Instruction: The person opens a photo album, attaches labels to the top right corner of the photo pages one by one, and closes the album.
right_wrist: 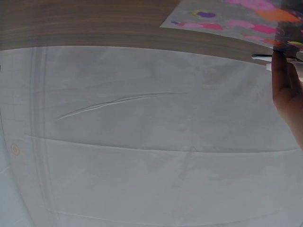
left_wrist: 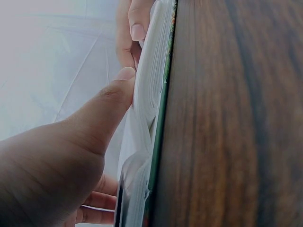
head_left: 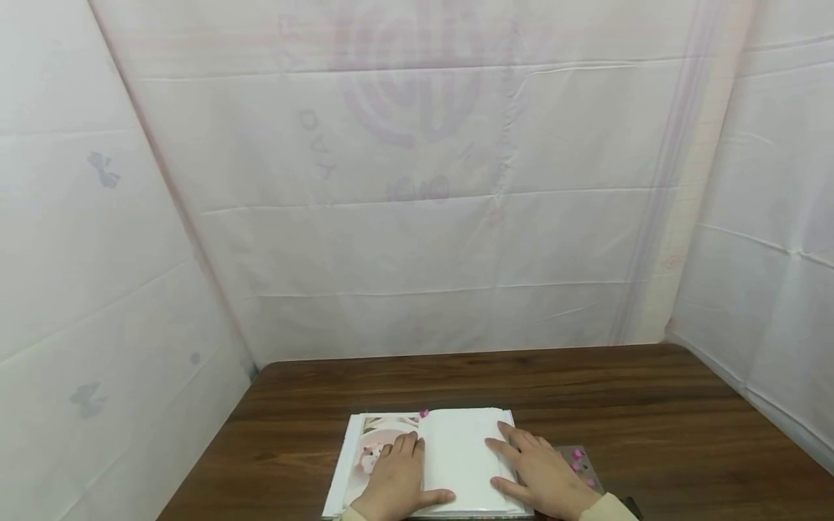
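Observation:
A thick book (head_left: 460,452) lies open at the table's near side, with a plain white right page and a pink illustration on the left one. My left hand (head_left: 395,477) rests flat across the inner part of the left page, its thumb stretched onto the white page. On the white page's outer edge rests my right hand (head_left: 544,474), fingers spread. Seen from the left wrist, the left thumb (left_wrist: 106,106) presses the stacked page edges (left_wrist: 154,61) above a dark green cover (left_wrist: 158,127). The right wrist view catches only part of the right fingers (right_wrist: 283,85) at the book's edge.
A clear sheet (head_left: 580,463) with pink shapes lies right of the book, partly under the right hand; closer up, the sheet (right_wrist: 199,19) also shows orange and purple. A small pink piece (head_left: 424,414) sits at the spine's top. White cloth walls (head_left: 417,253) surround the wooden table (head_left: 293,405).

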Motion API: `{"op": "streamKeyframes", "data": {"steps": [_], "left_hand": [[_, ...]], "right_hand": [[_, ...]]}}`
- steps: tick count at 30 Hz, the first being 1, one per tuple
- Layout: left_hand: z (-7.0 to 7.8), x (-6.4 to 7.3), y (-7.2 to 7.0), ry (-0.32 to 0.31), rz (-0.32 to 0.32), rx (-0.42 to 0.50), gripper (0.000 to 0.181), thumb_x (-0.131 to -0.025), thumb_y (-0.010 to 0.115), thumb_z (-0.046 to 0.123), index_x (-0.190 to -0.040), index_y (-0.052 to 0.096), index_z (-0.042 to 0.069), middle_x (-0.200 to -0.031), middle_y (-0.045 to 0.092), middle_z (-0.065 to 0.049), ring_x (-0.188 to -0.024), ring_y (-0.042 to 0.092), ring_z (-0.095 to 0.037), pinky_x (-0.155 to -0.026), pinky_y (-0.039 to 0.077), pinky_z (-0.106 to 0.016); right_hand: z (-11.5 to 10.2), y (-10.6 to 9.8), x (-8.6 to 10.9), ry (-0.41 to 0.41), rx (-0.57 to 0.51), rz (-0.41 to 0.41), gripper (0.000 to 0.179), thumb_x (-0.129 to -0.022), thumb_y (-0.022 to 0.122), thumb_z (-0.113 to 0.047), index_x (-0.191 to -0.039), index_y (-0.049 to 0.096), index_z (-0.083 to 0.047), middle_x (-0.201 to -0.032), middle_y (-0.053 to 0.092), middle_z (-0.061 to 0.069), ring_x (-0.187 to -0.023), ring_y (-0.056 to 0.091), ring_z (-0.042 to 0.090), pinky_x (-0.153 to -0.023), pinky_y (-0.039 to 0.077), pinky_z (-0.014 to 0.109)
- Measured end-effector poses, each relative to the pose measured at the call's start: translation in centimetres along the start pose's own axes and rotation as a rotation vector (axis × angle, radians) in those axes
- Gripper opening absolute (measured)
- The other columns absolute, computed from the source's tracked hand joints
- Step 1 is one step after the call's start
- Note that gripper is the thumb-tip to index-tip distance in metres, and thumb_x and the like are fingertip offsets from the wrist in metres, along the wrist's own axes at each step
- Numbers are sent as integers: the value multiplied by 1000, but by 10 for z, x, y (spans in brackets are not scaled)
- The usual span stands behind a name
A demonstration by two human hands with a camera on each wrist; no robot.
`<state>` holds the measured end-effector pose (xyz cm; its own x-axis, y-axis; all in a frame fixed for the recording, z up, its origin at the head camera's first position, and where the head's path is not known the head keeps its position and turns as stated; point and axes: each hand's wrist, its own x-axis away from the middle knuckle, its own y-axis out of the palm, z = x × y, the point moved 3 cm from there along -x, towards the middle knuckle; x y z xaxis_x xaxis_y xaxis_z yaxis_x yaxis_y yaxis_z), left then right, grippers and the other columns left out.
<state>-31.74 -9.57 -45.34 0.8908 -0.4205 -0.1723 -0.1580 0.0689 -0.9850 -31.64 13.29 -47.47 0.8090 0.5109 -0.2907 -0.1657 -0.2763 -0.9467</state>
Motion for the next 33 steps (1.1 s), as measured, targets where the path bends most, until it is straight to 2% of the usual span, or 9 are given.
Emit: {"op": "streamKeyframes", "data": {"steps": [7, 14, 23, 33], "left_hand": [[0, -2, -1, 7, 11, -5, 103, -63, 42, 83, -119, 52, -3, -120, 54, -15, -112, 49, -27, -87, 41, -44], [-1, -4, 3, -3, -36, 11, 104, -62, 41, 83, -120, 52, -3, -122, 54, -15, -113, 48, -27, -90, 41, -46], [-1, -5, 7, -2, -55, 29, 104, -62, 43, 82, -119, 52, -3, -121, 54, -15, -113, 47, -28, -89, 41, -45], [-2, -5, 7, 4, -37, 40, 103, -63, 42, 82, -119, 51, -4, -122, 53, -16, -114, 47, -28, -89, 41, -45]], "right_hand": [[0, -1, -3, -41, -26, 22, 58, -86, 44, -58, -133, 43, -25, -145, 32, 11, -123, 44, 34, -80, 45, 60], [0, 2, -2, -111, -43, 28, 49, -89, 42, -52, -133, 43, -30, -142, 38, 11, -125, 42, 33, -81, 45, 58], [0, 4, -2, -123, -38, 25, 47, -89, 43, -51, -130, 47, -27, -138, 42, 13, -121, 45, 34, -77, 47, 58], [1, 4, -2, -102, -56, 17, 48, -89, 42, -52, -130, 46, -28, -140, 41, 11, -123, 44, 34, -76, 46, 61]]}}
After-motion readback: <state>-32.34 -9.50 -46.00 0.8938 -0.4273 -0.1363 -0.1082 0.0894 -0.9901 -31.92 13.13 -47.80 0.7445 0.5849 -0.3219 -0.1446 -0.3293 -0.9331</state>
